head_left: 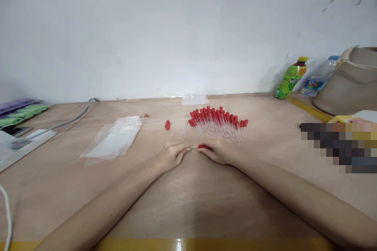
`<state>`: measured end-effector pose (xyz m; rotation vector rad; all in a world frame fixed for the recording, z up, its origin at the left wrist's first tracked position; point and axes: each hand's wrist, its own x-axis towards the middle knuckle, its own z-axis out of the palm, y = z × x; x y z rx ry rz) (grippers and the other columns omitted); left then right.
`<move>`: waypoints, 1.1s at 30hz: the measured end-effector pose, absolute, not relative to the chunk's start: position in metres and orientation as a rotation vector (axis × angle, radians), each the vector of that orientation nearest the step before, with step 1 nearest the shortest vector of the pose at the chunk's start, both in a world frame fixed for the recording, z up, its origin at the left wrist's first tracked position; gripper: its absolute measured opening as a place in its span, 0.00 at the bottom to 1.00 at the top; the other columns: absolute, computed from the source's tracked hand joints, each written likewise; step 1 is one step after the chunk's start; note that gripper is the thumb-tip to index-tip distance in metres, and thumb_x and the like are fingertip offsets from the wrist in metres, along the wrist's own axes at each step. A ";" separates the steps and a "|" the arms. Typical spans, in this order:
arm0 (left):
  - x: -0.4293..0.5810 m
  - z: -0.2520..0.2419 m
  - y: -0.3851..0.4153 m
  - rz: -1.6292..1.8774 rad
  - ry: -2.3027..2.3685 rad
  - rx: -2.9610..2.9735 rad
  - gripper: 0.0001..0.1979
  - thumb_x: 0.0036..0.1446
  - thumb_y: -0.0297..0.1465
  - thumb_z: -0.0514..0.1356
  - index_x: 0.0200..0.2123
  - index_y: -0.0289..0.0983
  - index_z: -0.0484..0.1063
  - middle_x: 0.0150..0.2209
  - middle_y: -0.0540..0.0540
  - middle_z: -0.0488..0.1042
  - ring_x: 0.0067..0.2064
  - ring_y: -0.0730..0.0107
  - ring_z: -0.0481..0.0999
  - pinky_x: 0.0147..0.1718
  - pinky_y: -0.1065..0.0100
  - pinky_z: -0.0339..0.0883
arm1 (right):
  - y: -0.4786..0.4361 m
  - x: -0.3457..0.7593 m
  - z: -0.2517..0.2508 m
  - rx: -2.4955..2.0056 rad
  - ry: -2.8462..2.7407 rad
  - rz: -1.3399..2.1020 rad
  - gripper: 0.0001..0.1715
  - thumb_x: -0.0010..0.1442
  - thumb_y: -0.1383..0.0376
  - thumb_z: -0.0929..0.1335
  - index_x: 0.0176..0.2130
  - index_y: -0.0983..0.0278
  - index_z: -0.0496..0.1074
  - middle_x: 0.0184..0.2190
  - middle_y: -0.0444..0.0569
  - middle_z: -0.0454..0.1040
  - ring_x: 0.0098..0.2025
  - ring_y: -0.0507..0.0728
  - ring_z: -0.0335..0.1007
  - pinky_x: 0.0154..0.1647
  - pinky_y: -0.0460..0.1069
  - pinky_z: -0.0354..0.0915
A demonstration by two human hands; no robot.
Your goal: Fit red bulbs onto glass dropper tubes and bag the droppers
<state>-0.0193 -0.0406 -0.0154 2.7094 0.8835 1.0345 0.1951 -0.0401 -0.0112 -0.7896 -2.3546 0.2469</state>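
Observation:
Near the middle of the table, my left hand (173, 155) pinches one end of a clear glass tube (194, 147). My right hand (216, 150) grips a red rubber bulb (204, 147) at the tube's other end. Just beyond my right hand lies a fanned pile of droppers with red bulbs (216, 119) and clear tubes. Loose clear tubes without bulbs (185, 129) lie left of the pile. A few loose red bulbs (167, 125) rest further left, beyond my left hand.
Clear plastic bags (113, 141) lie at the left, and another bag (194, 100) by the wall. A grey cable (73, 118) crosses the far left. Green bottle (291, 78), water bottle (318, 78) and beige bin (350, 82) stand at the right.

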 end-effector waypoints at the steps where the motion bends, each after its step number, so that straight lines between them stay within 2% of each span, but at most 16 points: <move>1: -0.019 -0.016 -0.040 1.043 0.888 2.714 0.11 0.57 0.27 0.52 0.41 0.37 0.71 0.36 0.46 0.76 0.36 0.71 0.75 0.37 0.70 0.70 | -0.040 0.195 -0.010 -0.785 -2.361 0.238 0.10 0.56 0.67 0.62 0.37 0.65 0.70 0.30 0.49 0.73 0.32 0.53 0.66 0.34 0.47 0.63; 15: -0.014 -0.015 -0.040 1.017 0.863 2.699 0.12 0.57 0.27 0.51 0.43 0.38 0.70 0.36 0.46 0.76 0.35 0.70 0.75 0.35 0.70 0.69 | -0.039 0.192 -0.008 -0.763 -2.353 0.280 0.10 0.56 0.68 0.62 0.38 0.64 0.71 0.32 0.50 0.73 0.34 0.53 0.68 0.36 0.47 0.63; 20: -0.012 -0.009 -0.043 1.045 0.970 2.571 0.12 0.58 0.30 0.52 0.45 0.38 0.69 0.39 0.46 0.75 0.38 0.71 0.74 0.38 0.70 0.68 | -0.034 0.194 -0.005 -0.853 -2.131 0.620 0.08 0.54 0.65 0.65 0.36 0.63 0.71 0.32 0.47 0.74 0.34 0.52 0.69 0.37 0.48 0.63; 26: -0.026 -0.002 -0.034 1.208 1.166 2.514 0.15 0.57 0.33 0.52 0.47 0.37 0.67 0.43 0.44 0.71 0.46 0.66 0.69 0.46 0.62 0.63 | -0.019 0.214 0.011 -0.844 -1.734 0.936 0.11 0.50 0.60 0.68 0.32 0.65 0.67 0.29 0.45 0.70 0.30 0.50 0.66 0.32 0.46 0.63; 28: -0.036 -0.003 -0.025 1.248 1.318 2.510 0.13 0.57 0.33 0.52 0.45 0.37 0.68 0.41 0.44 0.71 0.45 0.65 0.68 0.46 0.61 0.62 | -0.011 0.232 0.024 -0.914 -1.686 0.965 0.13 0.51 0.58 0.67 0.33 0.64 0.68 0.29 0.45 0.69 0.29 0.49 0.65 0.31 0.45 0.63; 30: -0.045 -0.005 -0.014 1.258 1.453 2.525 0.13 0.55 0.34 0.54 0.43 0.37 0.69 0.40 0.44 0.70 0.44 0.64 0.68 0.46 0.60 0.62 | -0.002 0.254 0.038 -1.083 -1.606 0.979 0.16 0.54 0.56 0.64 0.39 0.63 0.67 0.26 0.43 0.67 0.25 0.48 0.62 0.25 0.44 0.61; 33: -0.055 -0.010 -0.001 1.243 1.620 2.520 0.12 0.54 0.35 0.55 0.41 0.38 0.70 0.40 0.45 0.70 0.44 0.62 0.67 0.46 0.60 0.61 | 0.015 0.287 0.050 -1.387 -1.535 0.886 0.19 0.53 0.60 0.65 0.44 0.63 0.61 0.24 0.42 0.66 0.23 0.48 0.62 0.20 0.42 0.58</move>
